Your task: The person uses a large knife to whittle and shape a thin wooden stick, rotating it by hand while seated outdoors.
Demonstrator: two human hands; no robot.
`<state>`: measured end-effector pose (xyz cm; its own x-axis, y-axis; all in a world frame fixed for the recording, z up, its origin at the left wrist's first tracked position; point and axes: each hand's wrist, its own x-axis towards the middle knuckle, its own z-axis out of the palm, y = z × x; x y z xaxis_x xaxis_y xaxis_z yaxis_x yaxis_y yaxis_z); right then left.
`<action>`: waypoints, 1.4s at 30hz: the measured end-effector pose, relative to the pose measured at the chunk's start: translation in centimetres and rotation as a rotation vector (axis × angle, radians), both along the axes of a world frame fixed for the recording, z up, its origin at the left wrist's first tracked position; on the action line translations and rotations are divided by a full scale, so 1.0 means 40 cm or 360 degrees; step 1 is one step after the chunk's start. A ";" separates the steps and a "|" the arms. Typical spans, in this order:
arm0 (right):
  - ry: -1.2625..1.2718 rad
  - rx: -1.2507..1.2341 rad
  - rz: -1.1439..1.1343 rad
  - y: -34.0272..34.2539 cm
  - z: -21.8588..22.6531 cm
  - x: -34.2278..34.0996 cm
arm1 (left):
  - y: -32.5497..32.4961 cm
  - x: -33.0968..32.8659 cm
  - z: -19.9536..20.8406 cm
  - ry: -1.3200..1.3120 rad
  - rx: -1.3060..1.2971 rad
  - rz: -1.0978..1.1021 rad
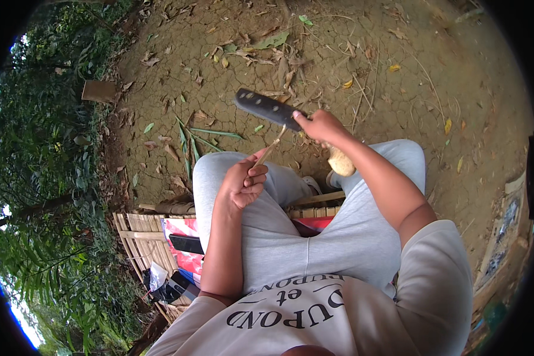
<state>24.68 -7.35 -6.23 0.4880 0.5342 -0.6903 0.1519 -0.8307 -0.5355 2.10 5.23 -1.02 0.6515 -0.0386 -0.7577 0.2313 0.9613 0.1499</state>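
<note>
My right hand (321, 126) is closed around a big knife, its thumb lying along the blade's base. The knife's dark, broad blade (266, 108) points to the upper left and has several light spots along it. Below my fist sticks out the pale, rounded handle end (340, 162). My left hand (243, 183), above my left thigh, grips a thin, light-brown stick (269, 151). The stick slants up to the right, its bent tip at the lower edge of the blade close to my right hand. Whether tip and blade touch I cannot tell.
I sit on a slatted bamboo bench (145, 235), a dark phone (186, 243) on red-and-white cloth at my left. Cut green leaves (187, 142) and dry leaves lie on the cracked ground (178, 71). A brown box-like piece (98, 91) stands near bushes at left.
</note>
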 end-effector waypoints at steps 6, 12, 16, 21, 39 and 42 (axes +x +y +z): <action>-0.0044 0.0028 0.0110 -0.012 0.077 -0.081 | 0.001 -0.012 0.002 -0.0024 0.0020 -0.0017; -0.0133 0.0078 0.0012 -0.012 -0.007 0.008 | 0.006 -0.002 -0.017 -0.0035 -0.0148 0.0075; -0.0026 0.0086 -0.0102 -0.024 0.047 -0.021 | 0.006 0.000 -0.016 -0.0056 -0.0108 0.0045; -0.0085 0.0171 0.0122 -0.008 0.049 -0.075 | 0.010 -0.014 -0.022 0.0013 -0.0165 0.0108; 0.0257 0.0403 0.0179 -0.019 0.013 -0.069 | 0.006 0.003 -0.010 -0.0003 0.0076 -0.0028; 0.0258 0.0355 0.0152 -0.018 0.021 -0.073 | 0.002 0.005 -0.010 0.0007 0.0126 -0.0067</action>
<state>21.75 -8.06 -5.39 0.3208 0.7199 -0.6155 0.1212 -0.6757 -0.7272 2.31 5.30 -1.44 0.6474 -0.0058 -0.7621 0.2720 0.9359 0.2238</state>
